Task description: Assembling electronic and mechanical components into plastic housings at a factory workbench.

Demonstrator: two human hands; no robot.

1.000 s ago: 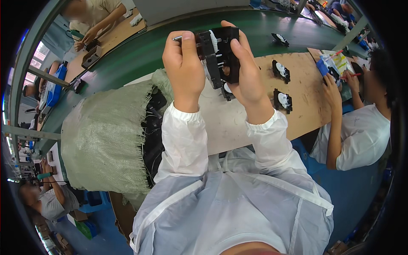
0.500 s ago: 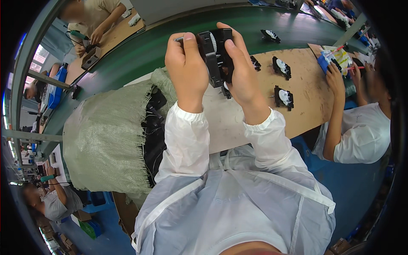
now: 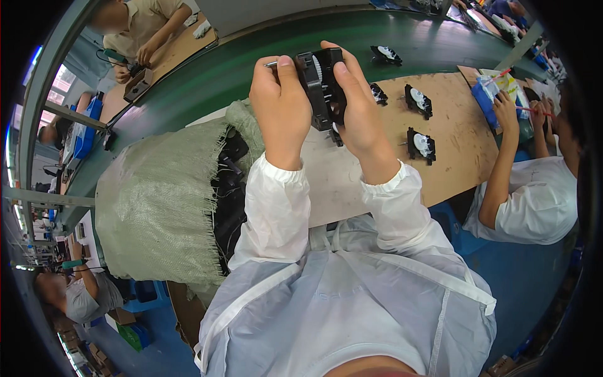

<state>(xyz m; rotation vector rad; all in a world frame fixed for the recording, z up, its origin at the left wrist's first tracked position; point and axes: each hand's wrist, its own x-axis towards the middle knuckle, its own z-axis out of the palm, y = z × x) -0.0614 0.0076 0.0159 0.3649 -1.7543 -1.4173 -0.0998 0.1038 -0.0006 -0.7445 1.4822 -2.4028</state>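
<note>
Both my hands hold a black plastic gear housing [image 3: 321,94] above the near edge of the green belt. A white toothed gear shows along its inner left side. My left hand [image 3: 284,110] closes on the left part, thumb on top, and a thin metal shaft [image 3: 271,64] sticks out beside its fingers. On the right part, my right hand [image 3: 360,110] is closed, thumb on the near face and fingers behind. Just below the housing, a similar part [image 3: 336,137] on the worktable is mostly hidden.
Black assemblies with white discs lie on the brown board [image 3: 461,138] to the right. Another assembly [image 3: 385,55] rests on the green belt [image 3: 264,47]. At left a woven sack [image 3: 157,201] gapes over black parts [image 3: 231,169]. A co-worker's hand [image 3: 505,112] is by a blue bin [image 3: 483,100].
The assembly on the belt has shifted left. My hands and the housing have moved very slightly right, with the grip unchanged. The co-worker's hand at right has moved a little.
</note>
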